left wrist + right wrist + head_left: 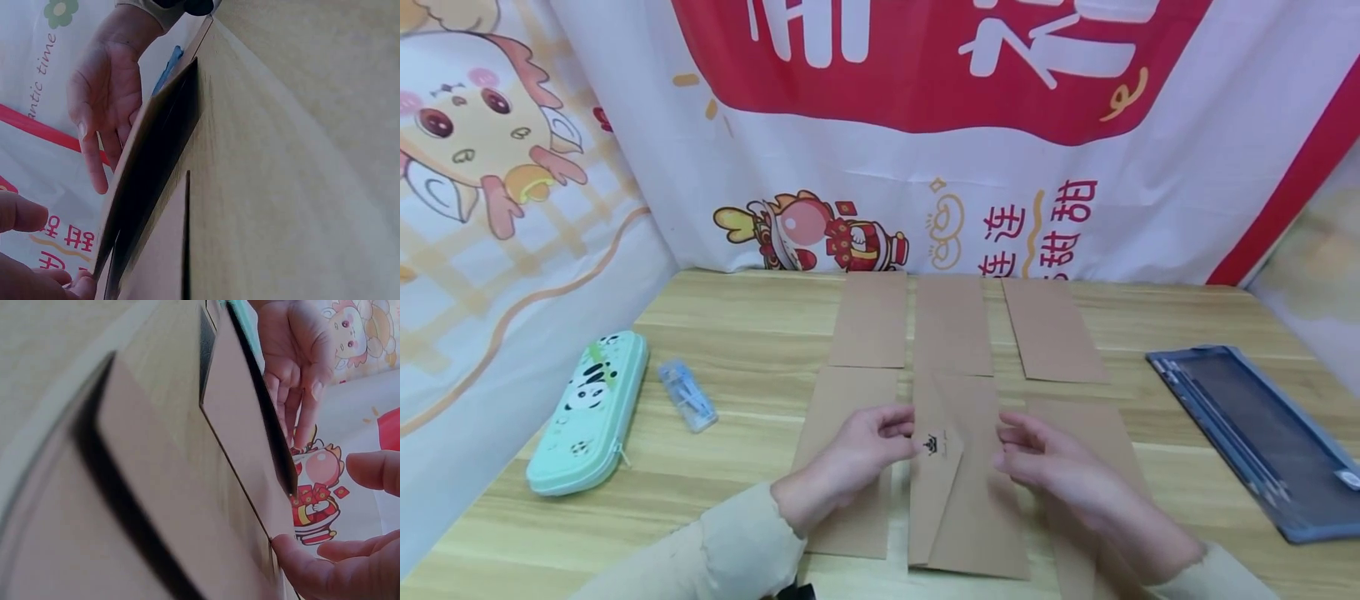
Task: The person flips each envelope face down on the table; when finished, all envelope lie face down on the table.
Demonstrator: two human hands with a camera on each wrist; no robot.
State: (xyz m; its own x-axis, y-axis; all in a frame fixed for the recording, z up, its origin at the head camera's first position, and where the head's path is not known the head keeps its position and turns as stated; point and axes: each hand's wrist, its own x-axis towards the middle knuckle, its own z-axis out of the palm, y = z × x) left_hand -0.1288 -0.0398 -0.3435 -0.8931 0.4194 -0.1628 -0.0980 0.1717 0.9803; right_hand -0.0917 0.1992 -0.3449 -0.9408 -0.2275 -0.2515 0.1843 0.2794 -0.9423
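Observation:
A brown paper envelope (pixel 981 508) lies front and middle on the table, its pointed flap (pixel 936 483) printed with a small black crown. My left hand (pixel 857 450) is at its left edge, fingers slightly bent. At the opposite edge is my right hand (pixel 1060 467). Both wrist views show fingertips (pixel 81 289) (pixel 287 553) touching the envelope's edges, the thumbs held apart from it. Partly covered by my forearms and hands are a brown envelope (pixel 850 521) on the left and another (pixel 1093 433) on the right.
Three brown envelopes (pixel 953 325) form a row at the back, near the curtain (pixel 850 150). To the left lie a mint panda pencil case (pixel 587 417) and a small clear-and-blue packet (pixel 687 396). A dark blue mesh pouch (pixel 1262 442) is on the right.

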